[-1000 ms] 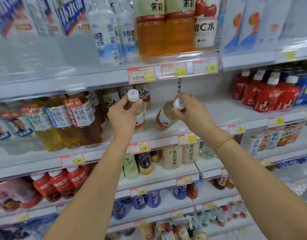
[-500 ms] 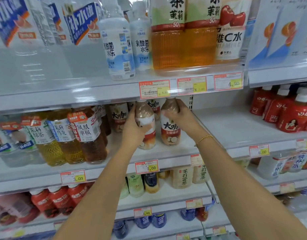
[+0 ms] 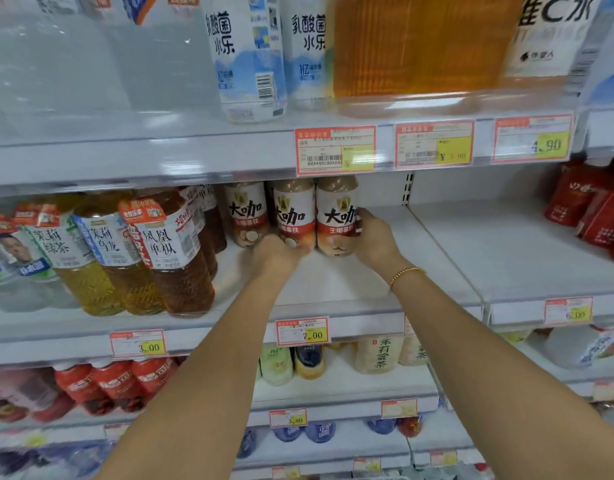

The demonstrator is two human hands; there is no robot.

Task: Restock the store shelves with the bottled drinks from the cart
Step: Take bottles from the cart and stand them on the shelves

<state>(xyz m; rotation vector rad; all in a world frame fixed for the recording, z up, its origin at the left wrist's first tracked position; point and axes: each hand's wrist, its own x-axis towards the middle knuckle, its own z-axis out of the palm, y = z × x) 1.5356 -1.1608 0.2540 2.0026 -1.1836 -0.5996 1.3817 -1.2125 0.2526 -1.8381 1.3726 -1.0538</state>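
Observation:
Three coffee bottles with white and red labels stand in a row at the back of the second shelf point(image 3: 350, 292). My left hand point(image 3: 276, 252) grips the base of the middle coffee bottle point(image 3: 293, 213). My right hand point(image 3: 369, 239) is wrapped around the lower part of the right coffee bottle point(image 3: 336, 209). Both bottles stand upright on the shelf, side by side. The left coffee bottle point(image 3: 246, 213) stands untouched beside them. Their caps are hidden behind the shelf above. The cart is out of view.
Large tea bottles point(image 3: 160, 251) crowd the same shelf to the left. Red bottles point(image 3: 589, 202) stand at the far right, with bare shelf point(image 3: 499, 251) between them and my hands. The upper shelf edge point(image 3: 194, 157) with price tags hangs just above the bottle tops.
Both hands have pushed their bottles deeper into the shelf, lining them up beside the bottle at the back. My grip slid from the bottles' upper parts to their bases. The view moved closer.

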